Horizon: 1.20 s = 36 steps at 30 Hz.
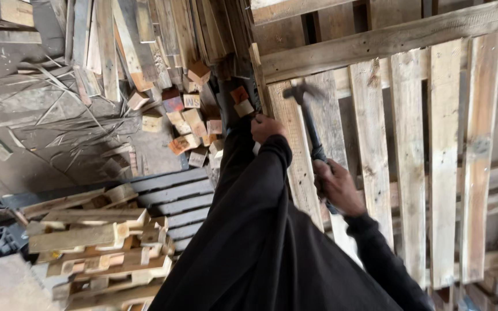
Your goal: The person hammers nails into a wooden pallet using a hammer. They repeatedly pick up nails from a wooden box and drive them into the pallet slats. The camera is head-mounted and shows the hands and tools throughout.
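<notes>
A rough workshop floor of grey concrete [24, 167] is seen in the left half of the frame, and it is covered with thin wood splinters [59, 124]. The right half is filled by a wooden pallet [410, 144] of pale slats with dark gaps between them.

The fingers of the right hand [336, 185] are closed around the black grip of a hammer [309, 124], in the centre right of the frame. The handle runs up and to the left from the fist, and the dark head is raised just above a slat, slightly blurred. It cannot be told if the head touches the wood. The left hand [266, 128] is placed at the left edge of the same pallet, in the upper centre. Its fingers are curled against the edge of the slat, but what is pinched between them, if anything, cannot be told. Both arms are covered by black sleeves [260, 230].

Beyond the left hand, a heap of small wooden blocks [188, 129] is lying in the upper centre, some with red faces. Long boards [134, 40] are leaned together at the top. At the lower left, a stack of pallet pieces [105, 247] is placed beside a dark grey pallet [174, 201]. Open floor is left only between the splinters and this stack.
</notes>
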### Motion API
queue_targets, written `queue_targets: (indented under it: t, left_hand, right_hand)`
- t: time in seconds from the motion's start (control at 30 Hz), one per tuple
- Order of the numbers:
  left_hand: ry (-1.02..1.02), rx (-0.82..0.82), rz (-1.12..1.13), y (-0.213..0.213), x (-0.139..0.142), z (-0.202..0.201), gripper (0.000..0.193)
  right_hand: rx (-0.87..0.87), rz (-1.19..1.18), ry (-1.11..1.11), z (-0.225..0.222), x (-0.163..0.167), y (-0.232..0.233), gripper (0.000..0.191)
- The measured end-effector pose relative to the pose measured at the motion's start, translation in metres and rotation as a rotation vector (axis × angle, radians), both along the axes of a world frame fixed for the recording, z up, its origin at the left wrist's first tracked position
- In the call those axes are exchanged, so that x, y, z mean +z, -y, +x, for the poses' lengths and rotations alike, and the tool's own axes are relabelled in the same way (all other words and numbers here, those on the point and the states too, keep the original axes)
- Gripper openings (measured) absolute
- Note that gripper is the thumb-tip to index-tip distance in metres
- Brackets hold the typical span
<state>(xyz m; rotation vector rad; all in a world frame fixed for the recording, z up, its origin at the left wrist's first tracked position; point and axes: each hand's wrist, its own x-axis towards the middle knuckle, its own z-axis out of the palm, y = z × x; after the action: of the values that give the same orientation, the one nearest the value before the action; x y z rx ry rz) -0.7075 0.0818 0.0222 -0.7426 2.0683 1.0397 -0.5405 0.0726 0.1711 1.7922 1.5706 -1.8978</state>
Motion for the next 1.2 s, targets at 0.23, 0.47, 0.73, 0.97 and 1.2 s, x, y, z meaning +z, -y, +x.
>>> queue_targets:
  t: [0.23,0.47,0.73,0.97,1.2]
  left_hand:
    - [0.069,0.135,0.039,-0.002,0.008,-0.005,0.045]
    - [-0.078,-0.051,-0.146,-0.001,-0.001,-0.006,0.048]
    - [-0.043,0.097,0.066,-0.005,-0.003,-0.008,0.045]
    - [-0.143,-0.928,0.100,0.050,-0.042,-0.026,0.029]
    - [0.561,0.176,1.448,0.071,-0.015,-0.070,0.019]
  right_hand:
    - [-0.016,1.037,-1.056,0.063,0.084,-0.105,0.028]
    - [0.228,0.252,0.043,0.024,-0.042,-0.019,0.027]
    - [-0.186,0.569,-0.790,0.016,0.012,-0.021,0.031]
    - [0.091,0.338,0.041,0.011,-0.037,-0.018,0.044]
    - [-0.051,0.487,-0.216,0.036,-0.012,0.026,0.056]
